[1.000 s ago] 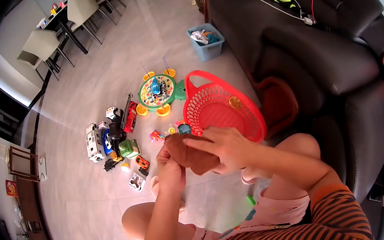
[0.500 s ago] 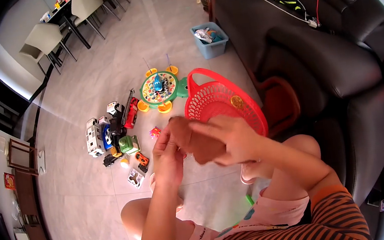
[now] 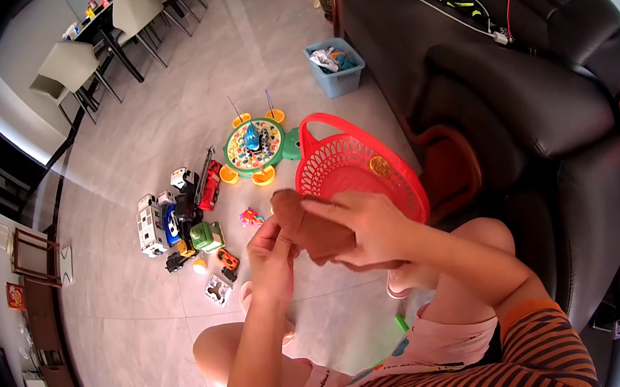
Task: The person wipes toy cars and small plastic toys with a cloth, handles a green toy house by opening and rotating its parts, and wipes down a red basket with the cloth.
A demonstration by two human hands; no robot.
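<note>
Between my two hands, above the floor and my knees, is a smooth brown object (image 3: pixel 317 231); it looks soft, with a rounded top and a wavy lower edge, but its kind cannot be made out. My left hand (image 3: pixel 269 251) pinches its left edge with thumb and fingertips. On its right side, my right hand (image 3: pixel 376 224) grips it, with the index finger stretched along the upper face. Just beyond the hands a red plastic basket (image 3: pixel 337 161) stands on the floor, holding a round gold-coloured piece (image 3: pixel 379 166). Part of the basket is hidden behind my right hand.
Toy vehicles (image 3: pixel 182 209) cluster on the floor at the left. A green turtle-shaped fishing game (image 3: pixel 254 146) lies ahead, near a small pink toy (image 3: pixel 251 217). A blue bin (image 3: pixel 338 82) stands beside the black leather sofa (image 3: pixel 508 107) on the right.
The brown object has turned slightly in my hands, and a strip of its lower edge now shows below my right hand. Both hands keep their hold. The view has shifted a little.
</note>
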